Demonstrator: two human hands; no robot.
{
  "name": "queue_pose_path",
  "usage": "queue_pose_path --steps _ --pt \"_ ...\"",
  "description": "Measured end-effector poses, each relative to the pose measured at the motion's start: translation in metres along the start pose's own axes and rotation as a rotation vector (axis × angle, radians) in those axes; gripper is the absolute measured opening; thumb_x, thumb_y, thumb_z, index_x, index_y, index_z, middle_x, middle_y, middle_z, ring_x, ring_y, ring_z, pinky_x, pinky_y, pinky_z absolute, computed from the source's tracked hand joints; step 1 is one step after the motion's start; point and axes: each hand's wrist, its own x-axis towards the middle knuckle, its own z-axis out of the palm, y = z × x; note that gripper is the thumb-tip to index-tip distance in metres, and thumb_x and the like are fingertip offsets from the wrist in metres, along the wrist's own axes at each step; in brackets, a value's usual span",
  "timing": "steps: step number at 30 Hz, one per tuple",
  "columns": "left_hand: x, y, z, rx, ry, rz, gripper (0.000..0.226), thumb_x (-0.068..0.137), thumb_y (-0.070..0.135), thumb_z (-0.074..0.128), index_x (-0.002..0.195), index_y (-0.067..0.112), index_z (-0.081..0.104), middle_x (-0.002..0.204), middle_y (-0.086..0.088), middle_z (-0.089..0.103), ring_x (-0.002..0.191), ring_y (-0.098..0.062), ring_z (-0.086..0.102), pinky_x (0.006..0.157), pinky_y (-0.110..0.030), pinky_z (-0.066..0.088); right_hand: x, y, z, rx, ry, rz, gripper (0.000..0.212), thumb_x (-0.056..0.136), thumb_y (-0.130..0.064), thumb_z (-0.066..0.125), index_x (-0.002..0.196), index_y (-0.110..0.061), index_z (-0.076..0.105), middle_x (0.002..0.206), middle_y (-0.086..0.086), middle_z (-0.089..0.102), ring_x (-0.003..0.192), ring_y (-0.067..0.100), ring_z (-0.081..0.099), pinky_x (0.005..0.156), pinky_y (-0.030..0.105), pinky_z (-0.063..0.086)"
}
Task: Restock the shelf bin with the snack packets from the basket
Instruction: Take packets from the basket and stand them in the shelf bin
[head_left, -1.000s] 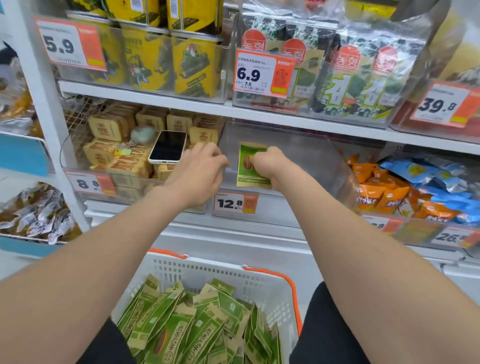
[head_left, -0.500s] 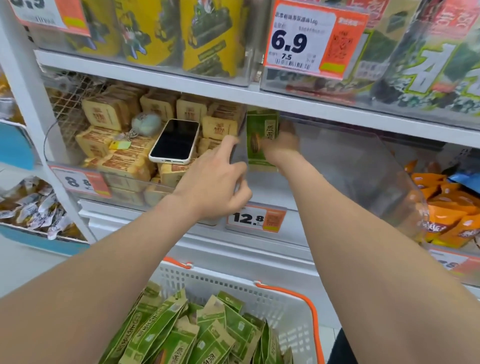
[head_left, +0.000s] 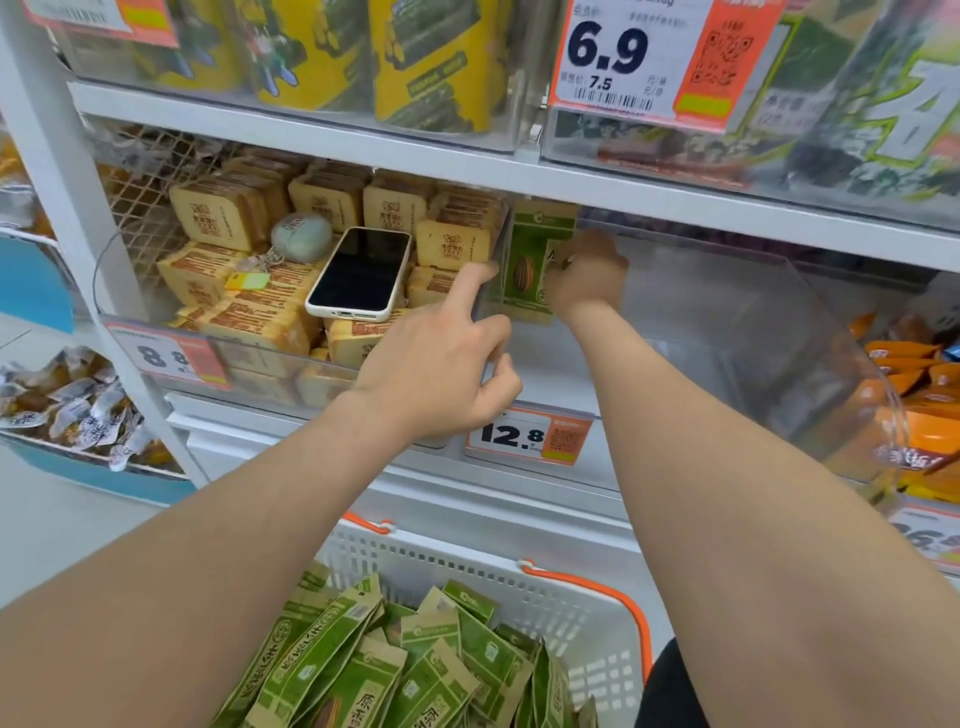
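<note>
A light, crinkly snack packet (head_left: 535, 265) is pinched at its edge by the right hand (head_left: 587, 275), upright at the bin's (head_left: 753, 332) back left corner; the left hand (head_left: 441, 369) holds nothing, fingers loosely curled.

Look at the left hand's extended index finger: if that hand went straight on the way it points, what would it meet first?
Probably the clear bin's left wall, which the left hand is already at. Behind it stands the green snack packet held by the right hand. Depth is unclear.
</note>
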Motion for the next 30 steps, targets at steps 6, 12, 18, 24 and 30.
queue_pose_path --steps 6,12,18,24,30 --pt "0.000 0.000 0.001 0.009 0.010 -0.009 0.026 0.092 0.037 0.052 0.080 0.016 0.062 0.151 -0.015 0.042 0.050 -0.029 0.047 0.046 -0.035 0.045 -0.013 0.008 0.006 -0.036 -0.507 -0.087 0.058 0.094 -0.016 0.064 0.148 -0.031 0.051 0.153 0.008 0.048 0.141 0.031 0.044 0.113 0.033 0.043" --pt "-0.001 0.001 0.001 0.019 -0.005 -0.018 0.027 0.093 0.038 0.049 0.082 0.016 0.061 0.153 -0.014 0.040 0.050 -0.030 0.049 0.047 -0.035 0.045 -0.017 0.010 -0.004 0.023 -0.522 -0.132 0.070 0.100 -0.029 0.063 0.161 -0.030 0.029 0.160 0.009 0.040 0.149 0.035 0.032 0.120 0.039 0.033" --pt "-0.002 0.002 0.001 0.016 -0.010 -0.017 0.025 0.093 0.036 0.049 0.082 0.017 0.061 0.153 -0.014 0.040 0.048 -0.030 0.047 0.047 -0.031 0.040 -0.017 0.012 -0.001 -0.003 -0.611 -0.107 0.081 0.099 -0.026 0.065 0.165 -0.035 0.019 0.169 0.005 0.028 0.156 0.032 0.024 0.125 0.040 0.028" --pt "-0.002 0.003 0.000 0.045 -0.031 -0.022 0.025 0.092 0.036 0.049 0.082 0.017 0.062 0.153 -0.014 0.041 0.051 -0.029 0.049 0.049 -0.030 0.035 -0.027 0.005 -0.012 -0.098 -0.608 -0.124 0.077 0.102 -0.025 0.060 0.166 -0.034 0.018 0.164 0.005 0.038 0.142 0.029 0.047 0.105 0.027 0.040" --pt "-0.006 0.018 0.003 0.102 0.003 -0.109 0.028 0.094 0.032 0.046 0.109 0.011 0.056 0.155 -0.019 0.041 0.079 -0.038 0.060 0.066 -0.037 0.034 -0.064 -0.004 -0.051 -0.259 -0.425 -0.179 0.036 0.096 -0.016 0.054 0.131 -0.009 0.058 0.125 0.017 0.065 0.111 0.035 0.063 0.088 0.036 0.053"
